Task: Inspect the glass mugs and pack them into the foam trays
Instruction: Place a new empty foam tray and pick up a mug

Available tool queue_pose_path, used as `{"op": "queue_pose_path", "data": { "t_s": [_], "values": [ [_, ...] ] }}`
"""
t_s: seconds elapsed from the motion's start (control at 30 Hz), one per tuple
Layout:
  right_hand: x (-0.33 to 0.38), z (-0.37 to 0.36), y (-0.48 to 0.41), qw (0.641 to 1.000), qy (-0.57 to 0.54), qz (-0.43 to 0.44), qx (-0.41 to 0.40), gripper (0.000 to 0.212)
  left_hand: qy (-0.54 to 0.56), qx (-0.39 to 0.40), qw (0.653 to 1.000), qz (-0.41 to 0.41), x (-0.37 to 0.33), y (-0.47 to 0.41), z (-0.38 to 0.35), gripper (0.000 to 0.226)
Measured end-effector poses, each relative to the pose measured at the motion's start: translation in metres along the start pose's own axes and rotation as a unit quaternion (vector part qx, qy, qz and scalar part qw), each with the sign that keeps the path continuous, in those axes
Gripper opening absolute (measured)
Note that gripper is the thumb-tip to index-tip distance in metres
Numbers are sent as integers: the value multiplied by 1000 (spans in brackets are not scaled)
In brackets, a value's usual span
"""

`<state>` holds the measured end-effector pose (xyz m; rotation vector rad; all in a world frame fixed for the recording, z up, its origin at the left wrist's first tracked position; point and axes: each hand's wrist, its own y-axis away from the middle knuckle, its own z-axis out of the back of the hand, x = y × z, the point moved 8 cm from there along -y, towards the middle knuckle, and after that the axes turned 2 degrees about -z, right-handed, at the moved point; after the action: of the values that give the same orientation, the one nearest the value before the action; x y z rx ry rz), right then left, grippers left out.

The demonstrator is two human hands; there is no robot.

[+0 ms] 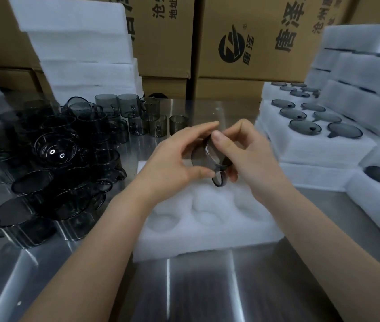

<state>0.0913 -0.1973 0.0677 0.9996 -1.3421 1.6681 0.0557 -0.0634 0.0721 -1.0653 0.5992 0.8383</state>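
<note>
a steel table [207,287] runs under both arms, with cardboard cartons [242,43] walling it off beyond the hands. beyond and outside the left hand [175,159] leans a stack of blank foam sheets [80,54]. outside the right hand [249,154] sit filled foam trays [319,145], dark mugs seated in their wells. a heap of loose mugs [52,163] lies just outside the left hand, some of them on their sides. directly beneath both hands is an empty foam tray [207,238], its round wells bare.

both hands curl round one smoked-glass mug [201,156], held tipped on its side in the air between them. left fingers arch over the top, the right thumb presses its rim, and the handle [218,180] hangs down.

this looks like the inspection step, with the tray's packing not yet begun. the next move likely calls for turning the glass to check for flaws, then righting it and lowering it into a well, handle lined up with the notch.
</note>
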Motion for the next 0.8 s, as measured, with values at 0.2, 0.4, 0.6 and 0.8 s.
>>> {"op": "queue_pose_path", "data": {
  "t_s": [0.2,0.4,0.6,0.8],
  "values": [
    [-1,-3,-1,996,-75,-46,31,27,-66,-32,996,-53,-11,1,5,68],
    [-5,-15,1,987,-120,-57,92,45,-48,-36,997,-49,-9,1,4,86],
    [-6,-21,0,926,-337,-132,104,39,-12,-38,999,-13,-4,1,2,89],
    [2,-21,4,992,-94,-43,70,31,-92,-106,990,-30,-8,2,12,66]
  ]
}}
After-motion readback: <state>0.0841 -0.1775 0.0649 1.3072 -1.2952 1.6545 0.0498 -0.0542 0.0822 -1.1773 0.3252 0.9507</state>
